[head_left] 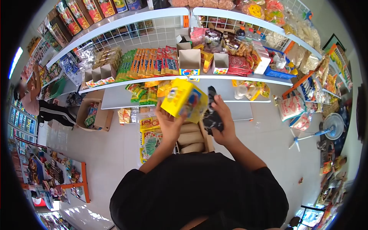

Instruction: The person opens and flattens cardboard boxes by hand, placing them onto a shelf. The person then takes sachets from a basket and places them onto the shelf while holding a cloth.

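My left hand is closed around the lower left side of a yellow box with a blue and red picture on one face. The box is tilted and held up in front of the shelf edge. In my right hand is a crumpled black cloth with a lighter pattern, close to the right side of the box. Below my hands stands an open carton with several rolled tan packages. Left of them lie yellow packets.
Ahead is a white shelf with orange and green sachets, open small boxes and a blue basket. At left, another person stands near a cardboard box. A fan stands at right.
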A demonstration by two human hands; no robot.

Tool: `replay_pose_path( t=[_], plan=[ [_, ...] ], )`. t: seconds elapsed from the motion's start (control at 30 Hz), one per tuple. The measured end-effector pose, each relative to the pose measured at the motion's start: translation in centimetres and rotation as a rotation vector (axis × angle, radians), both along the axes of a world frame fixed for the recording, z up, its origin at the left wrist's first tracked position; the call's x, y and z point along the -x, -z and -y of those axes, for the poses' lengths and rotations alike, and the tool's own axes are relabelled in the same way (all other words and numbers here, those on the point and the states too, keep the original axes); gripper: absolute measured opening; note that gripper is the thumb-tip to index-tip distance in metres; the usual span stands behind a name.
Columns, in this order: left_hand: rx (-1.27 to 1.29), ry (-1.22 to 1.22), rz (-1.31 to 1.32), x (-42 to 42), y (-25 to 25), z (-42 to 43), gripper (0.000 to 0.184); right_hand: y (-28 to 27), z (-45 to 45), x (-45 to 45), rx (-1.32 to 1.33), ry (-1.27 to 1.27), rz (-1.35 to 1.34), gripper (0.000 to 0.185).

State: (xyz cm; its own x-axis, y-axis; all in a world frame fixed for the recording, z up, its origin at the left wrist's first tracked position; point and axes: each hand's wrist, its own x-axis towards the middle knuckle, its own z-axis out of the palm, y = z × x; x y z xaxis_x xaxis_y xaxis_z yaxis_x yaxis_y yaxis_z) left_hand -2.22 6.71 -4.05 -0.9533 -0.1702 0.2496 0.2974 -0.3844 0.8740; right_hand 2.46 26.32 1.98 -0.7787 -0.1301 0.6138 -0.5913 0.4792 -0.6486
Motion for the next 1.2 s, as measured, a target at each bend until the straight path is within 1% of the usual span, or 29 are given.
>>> replay_pose_path(
  t=[0.03, 0.07, 0.13, 0.17, 0.2, 0.23, 0.27, 0.33, 0.37, 0.4, 0.47, 0.5, 0.53, 0.57, 0.6, 0.63, 0.67, 0.73, 0.8, 0.87, 0.9, 0.93, 0.97, 1.0, 1.07, 1.1, 1.17, 1.2],
  plan=[
    [0.1, 0.077, -0.064, -0.3, -0.3, 0.1, 0.093, -0.5, 0.8, 0.4, -0.18, -0.001, -0.146, 0.075],
    [0.184, 0.151, -0.156, -0.4, -0.2, 0.3, 0.093, -0.1, 1.7, 0.8, -0.182, 0.004, -0.144, 0.075],
    [0.266, 0.206, -0.181, -0.8, -0.6, 0.8, 0.092, 1.8, 3.3, 1.8, -0.028, 0.103, -0.167, 0.077],
    [0.266, 0.205, -0.179, -0.8, -0.4, 1.3, 0.092, 2.0, 3.4, 2.5, 0.071, 0.111, -0.159, 0.066],
    [0.343, 0.18, -0.194, -0.5, -0.2, 2.0, 0.09, 2.9, 3.1, 3.5, 0.069, 0.106, -0.162, 0.066],
    [0.42, 0.155, -0.212, 0.0, -0.1, 2.9, 0.089, 4.1, 2.3, 4.5, 0.458, 0.051, 0.13, 0.06],
    [0.418, 0.151, -0.215, 0.2, -0.4, 3.8, 0.089, 4.2, 1.5, 5.1, 0.84, -0.007, 0.433, 0.057],
    [0.659, 0.192, -0.391, 0.2, -1.4, 5.8, 0.085, 3.1, -0.9, 5.2, 0.968, 0.0, 0.642, 0.06],
    [0.831, 0.178, -0.492, -0.1, -3.4, 6.5, 0.083, 0.9, -1.0, 4.8, 0.9, 0.039, 0.57, 0.053],
    [0.831, 0.173, -0.484, -0.1, -3.8, 7.0, 0.083, 0.2, -1.8, 4.5, 0.761, 0.043, 0.534, 0.052],
    [1.08, 0.222, -0.67, -0.2, -4.1, 7.5, 0.081, -4.0, -1.6, 3.5, 0.513, -0.175, 0.45, 0.049],
    [1.05, 0.244, -0.708, 0.1, -3.9, 7.2, 0.072, -5.8, -1.2, 3.0, 0.285, -0.232, 0.378, 0.05],
    [1.048, 0.243, -0.708, 0.2, -3.9, 7.1, 0.072, -6.8, -0.6, 2.8, 0.057, -0.285, 0.3, 0.052],
    [1.146, 0.137, -0.878, 0.2, -3.8, 6.9, 0.066, -6.6, 0.2, 2.8, -0.145, -0.287, 0.198, 0.056],
    [1.237, 0.026, -1.05, 0.3, -3.7, 6.7, 0.06, -7.4, 1.0, 2.7, -0.36, -0.37, 0.215, 0.053],
    [1.202, -0.059, -1.126, 0.3, -3.1, 6.2, 0.051, -7.2, 2.0, 2.8, -0.444, -0.345, 0.263, 0.053],
    [1.2, -0.054, -1.127, 0.0, -2.7, 6.3, 0.051, -6.7, 2.5, 2.9, -0.526, -0.32, 0.315, 0.052],
    [1.247, -0.005, -1.046, -0.5, -2.3, 6.2, 0.049, -4.9, 1.6, 4.7, -0.573, -0.303, 0.322, 0.053],
    [1.252, 0.018, -1.079, -0.6, -1.9, 6.3, 0.047, -2.3, 0.3, 6.9, -0.618, -0.285, 0.328, 0.053],
    [1.255, 0.044, -1.101, -1.4, -1.4, 6.4, 0.045, 0.9, -1.1, 8.2, -0.439, -0.151, 0.653, 0.052],
    [1.282, 0.149, -1.052, -1.7, -1.3, 6.4, 0.045, 2.1, -1.9, 8.8, -0.442, -0.149, 0.655, 0.052],
    [1.307, 0.252, -1.003, -1.8, -1.3, 6.4, 0.044, 3.2, -2.9, 9.4, -0.357, -0.106, 0.765, 0.052],
    [1.345, 0.318, -1.027, -1.8, -1.0, 6.6, 0.047, 3.7, -3.6, 9.6, -0.271, -0.061, 0.877, 0.053],
    [1.339, 0.32, -1.023, -2.0, -0.7, 6.6, 0.047, 4.2, -4.4, 9.5, -0.274, -0.06, 0.883, 0.053],
    [1.249, 0.309, -1.033, -2.1, 0.2, 6.6, 0.066, 4.9, -5.6, 8.9, -0.044, 0.169, 0.825, 0.047],
    [1.243, 0.315, -1.025, -2.1, 0.5, 6.6, 0.066, 5.4, -6.2, 8.9, -0.07, 0.287, 0.667, 0.044],
    [1.097, 0.455, -0.7, -2.1, 1.2, 6.6, 0.07, 4.9, -6.4, 8.7, 0.009, 0.36, 0.514, 0.039],
    [1.089, 0.459, -0.69, -2.0, 1.3, 6.6, 0.07, 4.6, -6.2, 8.7, 0.071, 0.39, 0.442, 0.038]
  ],
)
